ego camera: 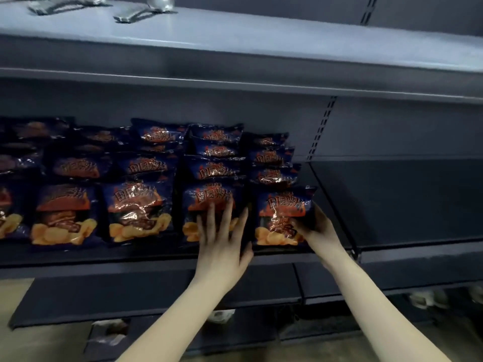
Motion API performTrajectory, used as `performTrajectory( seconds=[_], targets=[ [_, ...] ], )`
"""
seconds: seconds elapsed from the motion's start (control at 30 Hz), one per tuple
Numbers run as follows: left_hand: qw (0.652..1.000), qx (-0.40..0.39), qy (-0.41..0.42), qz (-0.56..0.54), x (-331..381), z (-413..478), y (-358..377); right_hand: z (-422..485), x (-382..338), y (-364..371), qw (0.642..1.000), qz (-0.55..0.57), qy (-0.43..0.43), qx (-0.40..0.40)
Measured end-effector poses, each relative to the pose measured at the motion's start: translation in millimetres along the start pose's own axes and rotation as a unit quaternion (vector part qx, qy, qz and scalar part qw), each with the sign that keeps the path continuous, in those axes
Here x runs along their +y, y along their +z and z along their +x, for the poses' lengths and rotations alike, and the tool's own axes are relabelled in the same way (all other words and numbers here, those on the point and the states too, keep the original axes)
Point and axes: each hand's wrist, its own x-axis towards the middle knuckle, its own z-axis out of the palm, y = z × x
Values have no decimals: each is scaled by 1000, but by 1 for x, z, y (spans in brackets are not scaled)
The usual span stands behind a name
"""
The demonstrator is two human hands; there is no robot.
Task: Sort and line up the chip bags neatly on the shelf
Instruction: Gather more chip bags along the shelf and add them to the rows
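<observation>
Head view: dark-blue chip bags [138,210] stand in rows on the middle shelf [104,258], from 9 o'clock to centre. At 6 o'clock the left hand [222,244] lies flat, fingers straight and spread, on one front bag [201,195]. At 4 o'clock the right hand [321,231] pinches the rightmost front bag [281,212] at its right edge. I judge the last column is being squared. Next, that bag needs nudging flush with its neighbour.
</observation>
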Motion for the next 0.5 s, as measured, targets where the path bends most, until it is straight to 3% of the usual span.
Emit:
performTrajectory(
  seconds=[0.1,0.5],
  targets=[
    [999,-10,-36,-10,-12,0,12,9,0,3,1000,-22,-3,-10],
    [998,40,-41,6,-19,1,28,29,14,6,997,-72,-4,-6]
  ],
)
